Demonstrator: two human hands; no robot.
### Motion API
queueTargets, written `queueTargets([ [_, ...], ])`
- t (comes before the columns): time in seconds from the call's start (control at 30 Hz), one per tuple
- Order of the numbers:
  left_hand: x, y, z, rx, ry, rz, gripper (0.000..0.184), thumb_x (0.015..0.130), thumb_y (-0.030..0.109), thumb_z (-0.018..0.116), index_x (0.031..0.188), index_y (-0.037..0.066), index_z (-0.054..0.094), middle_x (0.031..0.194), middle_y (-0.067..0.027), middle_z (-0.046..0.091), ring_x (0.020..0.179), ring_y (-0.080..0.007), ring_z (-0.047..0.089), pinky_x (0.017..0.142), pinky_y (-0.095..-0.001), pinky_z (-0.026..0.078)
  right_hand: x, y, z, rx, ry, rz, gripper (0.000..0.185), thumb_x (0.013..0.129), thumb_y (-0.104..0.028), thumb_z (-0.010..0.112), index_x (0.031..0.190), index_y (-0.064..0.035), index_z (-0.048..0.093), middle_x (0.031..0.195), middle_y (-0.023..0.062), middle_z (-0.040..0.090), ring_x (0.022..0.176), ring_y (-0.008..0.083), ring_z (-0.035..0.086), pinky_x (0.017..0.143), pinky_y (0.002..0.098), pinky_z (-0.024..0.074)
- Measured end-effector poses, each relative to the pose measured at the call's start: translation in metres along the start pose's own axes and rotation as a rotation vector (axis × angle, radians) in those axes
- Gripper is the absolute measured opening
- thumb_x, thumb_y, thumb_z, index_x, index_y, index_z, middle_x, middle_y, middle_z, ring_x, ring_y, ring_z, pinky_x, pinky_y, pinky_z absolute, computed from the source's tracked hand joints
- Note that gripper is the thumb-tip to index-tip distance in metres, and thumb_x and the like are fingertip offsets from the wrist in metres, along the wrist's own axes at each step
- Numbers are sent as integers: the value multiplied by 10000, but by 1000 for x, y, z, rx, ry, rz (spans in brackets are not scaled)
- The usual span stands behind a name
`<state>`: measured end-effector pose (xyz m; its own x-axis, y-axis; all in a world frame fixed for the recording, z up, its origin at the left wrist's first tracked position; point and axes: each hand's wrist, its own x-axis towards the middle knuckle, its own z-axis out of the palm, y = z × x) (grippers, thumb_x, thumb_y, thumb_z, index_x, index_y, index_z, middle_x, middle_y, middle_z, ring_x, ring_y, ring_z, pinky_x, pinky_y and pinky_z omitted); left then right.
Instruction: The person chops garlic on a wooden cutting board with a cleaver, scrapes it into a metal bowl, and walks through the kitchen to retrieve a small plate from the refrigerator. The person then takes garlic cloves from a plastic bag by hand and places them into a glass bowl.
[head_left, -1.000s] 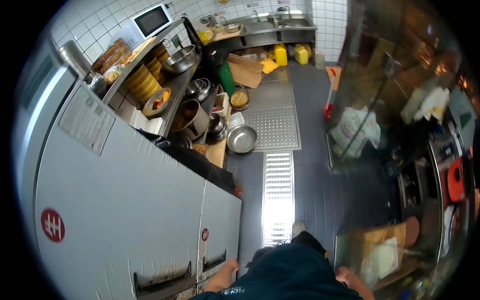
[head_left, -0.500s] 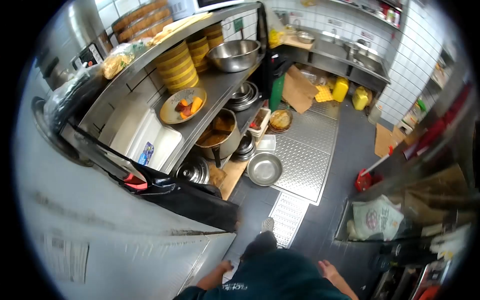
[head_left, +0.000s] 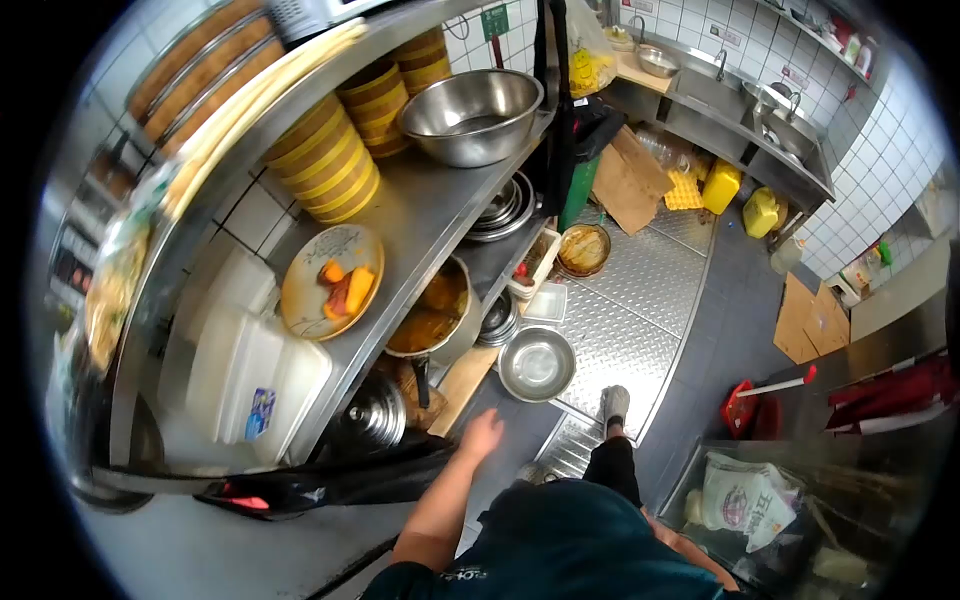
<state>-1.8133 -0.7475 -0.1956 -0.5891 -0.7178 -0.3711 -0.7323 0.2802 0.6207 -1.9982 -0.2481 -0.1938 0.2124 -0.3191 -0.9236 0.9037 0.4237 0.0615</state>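
A person in a dark shirt (head_left: 565, 545) stands with the left hand (head_left: 483, 433) just short of a steel basin (head_left: 537, 363) on the floor (head_left: 515, 415), its fingers part open in a loose curl with nothing seen in their grasp. The right hand (head_left: 660, 525), on the near right side of the basin, is partly hidden by the shirt; how far open it is, or whether it holds anything, cannot be told. One shoe (head_left: 616, 403) shows to the right of the basin. To the basin's left sit a pot (head_left: 462, 335) with brown contents and, nearer the camera, a lid (head_left: 375, 412); farther left, a plate (head_left: 303, 285) of orange pieces (head_left: 357, 290) rests on a shelf (head_left: 400, 205). A white tray (head_left: 547, 302) lies just beyond the basin, a round pan (head_left: 585, 250) farther past it, while a red dustpan (head_left: 740, 408) and a white bag (head_left: 745, 503) are well apart to its right
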Motion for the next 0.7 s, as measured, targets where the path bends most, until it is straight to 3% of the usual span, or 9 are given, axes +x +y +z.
queueTargets([
  [0.17,-17,-85,96,228,-164,-315,342,865,298,583,1071,38,667,1064,-252,671,1025,-446,627,877,-514,512,-53,-170,75,-98,204,62,581,955,-604,535,1231,-104,638,1215,110,676,1089,281,637,997,425,495],
  [0.23,-49,-153,148,617,-427,-41,267,873,264,583,1004,70,709,1073,-229,692,1036,-416,655,889,-510,517,-36,-229,45,-182,157,-48,543,945,-580,561,1185,-102,657,1129,113,695,1017,287,649,969,427,507],
  [0.37,-97,-59,169,128,-559,-748,363,901,347,575,1002,25,708,1084,-186,703,991,-334,681,845,-461,530,-35,-348,-22,-125,166,-59,154,949,-249,614,898,-104,622,925,57,645,958,218,615,838,317,517],
  [0.4,-93,-40,176,-30,-565,-873,332,910,334,579,961,37,719,1047,-174,717,952,-317,695,801,-461,542,-33,-365,-42,-268,141,-119,426,959,-420,571,1251,-112,609,1171,120,649,974,304,641,928,456,516],
  [0.43,-84,-24,183,-85,-576,-874,309,919,320,582,919,49,730,1011,-162,731,914,-300,709,756,-460,555,-28,-380,-61,-152,155,-207,432,958,-395,579,1275,-101,588,1180,116,638,974,304,640,915,460,521],
  [0.5,-46,-11,181,695,-658,394,324,920,327,584,789,48,682,928,-151,720,841,-296,691,718,-454,541,-45,-413,-71,75,201,-379,453,958,-346,595,1321,-80,546,1199,107,615,975,304,637,890,468,531],
  [0.57,3,9,198,459,-180,156,323,932,318,560,864,27,682,949,-161,711,875,-323,682,758,-465,540,-53,-444,-82,130,262,-408,455,953,-297,607,1340,-73,524,1182,101,608,965,283,643,874,465,541],
  [0.6,58,49,182,560,-585,-198,379,966,370,533,1196,108,681,1266,-195,635,1229,-319,577,1056,-450,445,-55,-459,-88,157,290,-434,458,951,-272,613,1350,-69,513,1173,98,604,960,272,645,866,463,546],
  [0.7,176,114,143,369,-224,-241,416,950,375,527,1166,39,646,1074,-218,697,1005,-392,672,888,-502,535,-63,-492,-96,43,347,-424,398,939,-222,626,1305,-88,548,1085,87,626,950,246,651,829,425,551],
])
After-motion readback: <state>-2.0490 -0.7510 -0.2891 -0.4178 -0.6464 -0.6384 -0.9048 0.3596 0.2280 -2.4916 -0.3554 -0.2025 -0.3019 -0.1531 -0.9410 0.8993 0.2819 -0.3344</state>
